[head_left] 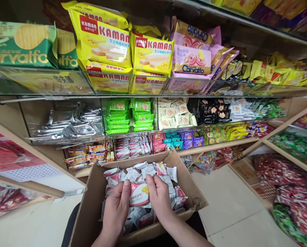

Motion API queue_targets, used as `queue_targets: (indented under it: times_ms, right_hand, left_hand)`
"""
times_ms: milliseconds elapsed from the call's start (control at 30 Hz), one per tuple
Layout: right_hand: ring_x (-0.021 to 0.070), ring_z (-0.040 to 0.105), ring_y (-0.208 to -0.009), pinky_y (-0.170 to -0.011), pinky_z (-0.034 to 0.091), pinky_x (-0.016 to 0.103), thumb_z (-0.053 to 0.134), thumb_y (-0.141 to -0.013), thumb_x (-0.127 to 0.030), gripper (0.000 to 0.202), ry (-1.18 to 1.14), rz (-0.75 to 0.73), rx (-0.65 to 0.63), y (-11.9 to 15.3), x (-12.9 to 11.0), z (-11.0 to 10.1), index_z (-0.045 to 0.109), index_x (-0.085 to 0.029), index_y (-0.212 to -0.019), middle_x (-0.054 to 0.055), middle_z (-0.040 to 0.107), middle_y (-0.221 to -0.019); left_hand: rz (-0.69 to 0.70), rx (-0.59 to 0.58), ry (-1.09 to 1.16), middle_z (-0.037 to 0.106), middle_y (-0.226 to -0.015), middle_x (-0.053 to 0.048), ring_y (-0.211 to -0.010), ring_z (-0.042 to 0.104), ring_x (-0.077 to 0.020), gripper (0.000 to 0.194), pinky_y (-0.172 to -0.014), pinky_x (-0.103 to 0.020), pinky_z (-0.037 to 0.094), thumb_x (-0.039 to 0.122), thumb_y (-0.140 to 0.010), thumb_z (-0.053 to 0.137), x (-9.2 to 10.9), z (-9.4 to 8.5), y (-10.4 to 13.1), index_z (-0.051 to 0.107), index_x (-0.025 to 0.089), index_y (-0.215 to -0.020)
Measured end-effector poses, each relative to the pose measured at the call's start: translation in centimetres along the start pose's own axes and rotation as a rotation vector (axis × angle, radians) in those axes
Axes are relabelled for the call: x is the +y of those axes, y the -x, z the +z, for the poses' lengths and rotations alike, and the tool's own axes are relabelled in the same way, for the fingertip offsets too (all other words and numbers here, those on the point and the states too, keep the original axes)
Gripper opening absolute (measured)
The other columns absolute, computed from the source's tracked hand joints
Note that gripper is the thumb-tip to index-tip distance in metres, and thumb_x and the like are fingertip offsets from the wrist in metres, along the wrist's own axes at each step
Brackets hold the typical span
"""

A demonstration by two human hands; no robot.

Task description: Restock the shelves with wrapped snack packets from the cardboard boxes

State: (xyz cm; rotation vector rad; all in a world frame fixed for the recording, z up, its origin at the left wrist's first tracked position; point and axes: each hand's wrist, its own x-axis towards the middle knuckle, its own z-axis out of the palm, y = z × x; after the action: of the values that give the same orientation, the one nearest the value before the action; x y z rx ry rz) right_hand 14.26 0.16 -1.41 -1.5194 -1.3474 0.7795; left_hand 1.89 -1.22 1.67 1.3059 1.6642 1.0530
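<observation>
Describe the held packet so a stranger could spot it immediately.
In front of the shelves is an open cardboard box of small wrapped packets. Above them, the left hand and right hand hold one pink and white packet. It alone is gripped.

The box (191,181) sits before the shelves (205,148), with packets (133,175) in it. Over these, a single packet (139,195) lies between the left hand (116,204) and right hand (159,197). Bags (297,202) lie to the right, across the floor (217,202).
</observation>
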Motion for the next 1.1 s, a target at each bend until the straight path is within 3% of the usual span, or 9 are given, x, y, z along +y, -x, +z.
queue_targets:
  times_ms: [133,367,500,567,667,767,833,900,1100]
  right_hand:
    - [0.0107,0.035,-0.05,-0.051,0.028,0.023,0.033,-0.084,-0.048,0.039,-0.04,-0.014,0.019,-0.5,-0.5,-0.5,0.034,-0.02,-0.056,-0.003,0.035,-0.05]
    - [0.0125,0.043,-0.049,-0.045,0.032,0.023,0.03,-0.08,-0.059,0.044,-0.441,0.326,-0.037,-1.1,-1.0,0.6,0.041,-0.02,-0.063,-0.002,0.042,-0.05]
    - [0.0147,0.052,-0.057,-0.049,0.038,0.023,0.031,-0.079,-0.06,0.046,-0.493,0.34,-0.094,-1.0,-0.4,0.3,0.051,-0.019,-0.071,0.001,0.053,-0.057]
    - [0.0143,0.054,-0.062,-0.055,0.041,0.023,0.043,-0.075,-0.057,0.04,-0.543,0.291,-0.211,-0.9,-0.3,-0.5,0.054,-0.018,-0.075,0.001,0.057,-0.064]
    - [0.0132,0.056,-0.068,-0.062,0.044,0.024,0.065,-0.063,-0.044,0.036,-0.608,0.299,-0.524,-1.2,-0.3,-1.5,0.057,-0.017,-0.085,0.001,0.061,-0.074]
    - [0.0124,0.057,-0.064,-0.052,0.042,0.02,0.07,-0.059,-0.037,0.035,-0.539,0.363,-0.766,-3.1,0.1,-1.2,0.059,-0.014,-0.083,0.002,0.063,-0.073]
    - [0.0116,0.056,-0.058,-0.042,0.038,0.017,0.068,-0.06,-0.035,0.033,-0.431,0.361,-0.719,-5.5,0.7,-0.2,0.059,-0.013,-0.082,0.002,0.063,-0.072]
    - [0.011,0.055,-0.054,-0.038,0.037,0.017,0.065,-0.063,-0.034,0.031,-0.311,0.338,-0.526,-8.7,1.4,1.3,0.058,-0.013,-0.085,0.003,0.063,-0.074]
    - [0.0128,0.055,-0.061,-0.046,0.044,0.023,0.059,-0.074,-0.03,0.025,-0.118,0.158,-0.338,-17.8,1.2,7.7,0.056,-0.013,-0.09,0.006,0.061,-0.084]
  left_hand:
    - [0.029,0.017,-0.097,0.042,-0.049,0.005,-0.05,0.037,-0.011,0.035,-0.049,-0.021,0.031,0.049,-0.076,0.043,-0.1,-0.6,-0.3,0.049,0.02,-0.056]
    - [-0.018,-0.033,0.047,0.043,-0.049,0.005,-0.044,0.038,-0.0098,0.039,-0.043,-0.02,0.034,0.054,-0.077,0.037,0.3,0.4,-0.1,0.045,0.021,-0.06]
    - [-0.04,-0.051,0.065,0.042,-0.047,0.006,-0.042,0.035,-0.0088,0.038,-0.042,-0.02,0.033,0.053,-0.077,0.038,0.1,0.4,-0.2,0.045,0.02,-0.06]
    - [-0.038,-0.04,0.049,0.041,-0.048,0.006,-0.046,0.036,-0.0092,0.037,-0.045,-0.019,0.033,0.053,-0.076,0.043,-0.1,0.0,-0.4,0.045,0.02,-0.057]
    - [-0.039,-0.036,0.039,0.039,-0.048,0.006,-0.048,0.038,-0.0097,0.038,-0.047,-0.02,0.034,0.053,-0.074,0.044,-0.3,-0.9,-0.7,0.043,0.02,-0.055]
    - [-0.119,-0.082,0.048,0.034,-0.045,0.008,-0.043,0.036,-0.0096,0.038,-0.043,-0.02,0.032,0.055,-0.076,0.039,-0.8,-2.1,-0.9,0.045,0.021,-0.06]
    - [-0.162,-0.108,0.027,0.035,-0.046,0.008,-0.042,0.037,-0.0102,0.036,-0.041,-0.02,0.033,0.056,-0.075,0.041,-1.3,-3.1,-0.8,0.05,0.021,-0.074]
    - [-0.146,-0.126,-0.029,0.041,-0.051,0.008,-0.046,0.041,-0.011,0.037,-0.044,-0.02,0.036,0.055,-0.073,0.046,-1.9,-4.1,-0.5,0.052,0.021,-0.088]
    - [-0.041,-0.221,-0.138,0.056,-0.058,0.002,-0.054,0.051,-0.0138,0.031,-0.053,-0.021,0.043,0.049,-0.072,0.049,-3.9,-5.8,1.7,0.059,0.022,-0.085]
